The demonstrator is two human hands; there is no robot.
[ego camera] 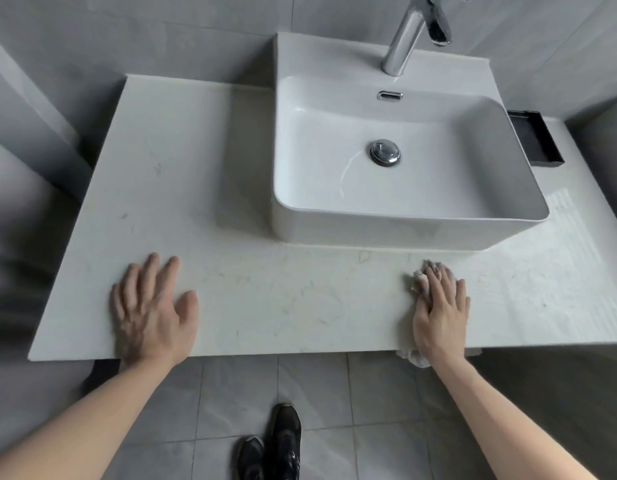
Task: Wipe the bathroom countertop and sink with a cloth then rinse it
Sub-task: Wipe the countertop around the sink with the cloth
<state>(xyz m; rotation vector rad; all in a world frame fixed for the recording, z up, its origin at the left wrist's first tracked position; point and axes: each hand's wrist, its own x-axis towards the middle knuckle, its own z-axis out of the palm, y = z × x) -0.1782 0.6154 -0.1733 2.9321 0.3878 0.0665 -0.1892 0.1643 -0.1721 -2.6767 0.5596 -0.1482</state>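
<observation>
Right grip (pixel 440 313) lay flat with straight fingers pressed on the cloth (pixel 419 277), pinning it to the desk (pixel 283 299) near the front edge. Bunched, pale folds of the cloth showed past the fingertips and beside the index finger, and another scrap of it hung over the desk's front edge under the wrist, so its long axis ran front to back along the hand, pointing toward the sink (pixel 397 168).

Left grip (pixel 151 310) rested well apart from the right one, at the same front edge, palm down, fingers spread and straight, holding nothing.

Just beyond the right grip stood the white rectangular sink, a vessel basin sitting on top of the desk, with a chrome drain plug (pixel 385 152) at its middle and a thin streak of water on the basin floor. At its far rim rose a chrome faucet (pixel 409 32) above an overflow slot (pixel 390 95). Past the sink's far right side a small black tray (pixel 537 138) sat against the wall.

The desk was pale, faintly veined stone, with a sheen on the part right of the cloth. Grey tiles covered the walls and the floor, and below the desk edge, between the forearms, stood two black shoes (pixel 276 445).
</observation>
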